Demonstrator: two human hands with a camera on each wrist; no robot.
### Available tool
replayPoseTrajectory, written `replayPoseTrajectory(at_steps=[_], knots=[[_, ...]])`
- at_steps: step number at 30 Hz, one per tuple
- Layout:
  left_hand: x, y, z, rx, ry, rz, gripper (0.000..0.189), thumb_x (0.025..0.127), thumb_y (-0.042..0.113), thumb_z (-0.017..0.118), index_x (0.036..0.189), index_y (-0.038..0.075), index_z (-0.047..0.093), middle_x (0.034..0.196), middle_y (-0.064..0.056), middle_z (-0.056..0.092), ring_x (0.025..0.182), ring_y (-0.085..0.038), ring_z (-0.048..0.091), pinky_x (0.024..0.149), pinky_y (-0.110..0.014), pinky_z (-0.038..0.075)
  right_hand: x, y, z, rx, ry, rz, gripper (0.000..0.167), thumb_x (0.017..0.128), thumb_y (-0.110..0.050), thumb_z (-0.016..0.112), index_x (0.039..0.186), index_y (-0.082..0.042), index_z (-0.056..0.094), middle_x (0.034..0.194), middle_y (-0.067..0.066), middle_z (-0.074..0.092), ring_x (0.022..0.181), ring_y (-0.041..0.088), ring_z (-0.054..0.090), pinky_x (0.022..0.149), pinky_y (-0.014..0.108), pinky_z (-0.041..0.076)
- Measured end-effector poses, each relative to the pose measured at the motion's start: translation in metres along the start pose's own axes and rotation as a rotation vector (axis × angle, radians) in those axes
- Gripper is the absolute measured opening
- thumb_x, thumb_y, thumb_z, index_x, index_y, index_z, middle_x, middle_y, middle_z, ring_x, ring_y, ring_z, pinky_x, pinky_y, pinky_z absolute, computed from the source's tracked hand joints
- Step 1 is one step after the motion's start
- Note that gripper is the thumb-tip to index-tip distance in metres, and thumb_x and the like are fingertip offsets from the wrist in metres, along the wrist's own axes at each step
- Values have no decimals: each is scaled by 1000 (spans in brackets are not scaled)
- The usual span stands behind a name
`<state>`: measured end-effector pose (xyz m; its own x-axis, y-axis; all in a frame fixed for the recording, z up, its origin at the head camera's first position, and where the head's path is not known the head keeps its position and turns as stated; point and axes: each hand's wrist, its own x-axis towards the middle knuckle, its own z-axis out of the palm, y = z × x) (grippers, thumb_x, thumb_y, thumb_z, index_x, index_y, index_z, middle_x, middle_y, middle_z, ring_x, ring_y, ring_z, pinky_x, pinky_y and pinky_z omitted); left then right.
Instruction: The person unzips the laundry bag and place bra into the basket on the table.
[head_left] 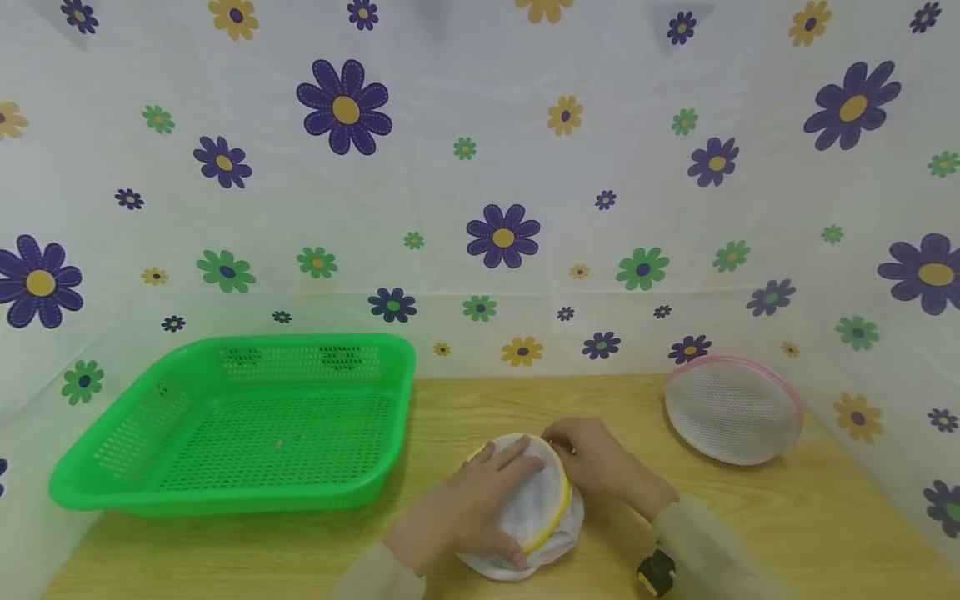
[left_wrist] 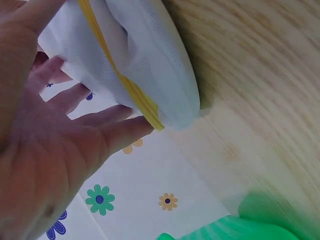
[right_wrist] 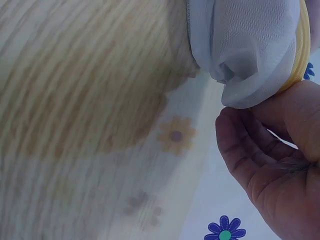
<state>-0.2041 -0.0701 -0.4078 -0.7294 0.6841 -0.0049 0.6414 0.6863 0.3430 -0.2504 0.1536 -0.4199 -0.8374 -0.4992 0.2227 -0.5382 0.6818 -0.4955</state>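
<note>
A round white mesh laundry bag [head_left: 528, 508] with yellow trim stands tilted on the table, its fabric slack and folded below the rim. My left hand [head_left: 480, 504] spans its upper face, thumb at the near rim and fingers spread toward the far side. In the left wrist view, the fingers [left_wrist: 107, 116] reach along the yellow edging. At the bag's far right edge, my right hand [head_left: 596, 462] pinches the trim with thumb and bent fingers. The right wrist view has this hand [right_wrist: 280, 160] right under the gathered mesh; what exactly sits between its fingertips is hidden.
To the left stands a large green perforated basket [head_left: 390, 467]. Another white mesh bag [head_left: 731, 412] with pink trim lies at the back right of the wooden table [head_left: 810, 517]. Behind everything hangs a flowered white curtain [head_left: 420, 183]. A small black device [head_left: 657, 573] is by the right sleeve.
</note>
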Motion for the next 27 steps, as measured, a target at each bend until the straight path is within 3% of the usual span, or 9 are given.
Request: replayPoseTrajectory(at_steps=[4,9,27], knots=[[-1,0,-3,-35,-24,-17,109,66,48,91,157,24,37,167,-14,30,147,-52,35,114,-65,38,1,-1,5,-40,35,-13,14,92,4,62,96,1,75,91,10,74,84,20,68,77,32,58],[0,0,-5,-22,-54,-41,108,68,50,89,159,27,35,169,-11,28,149,-48,34,117,-61,38,1,-3,8,-72,61,20,14,90,8,61,90,0,73,82,7,66,77,16,61,70,28,54],[2,-2,-5,-49,-121,-84,104,72,53,88,159,35,34,171,-3,24,152,-42,34,116,-55,42,-4,-3,5,-89,74,51,13,90,10,63,92,1,72,82,6,63,76,14,59,68,26,53]])
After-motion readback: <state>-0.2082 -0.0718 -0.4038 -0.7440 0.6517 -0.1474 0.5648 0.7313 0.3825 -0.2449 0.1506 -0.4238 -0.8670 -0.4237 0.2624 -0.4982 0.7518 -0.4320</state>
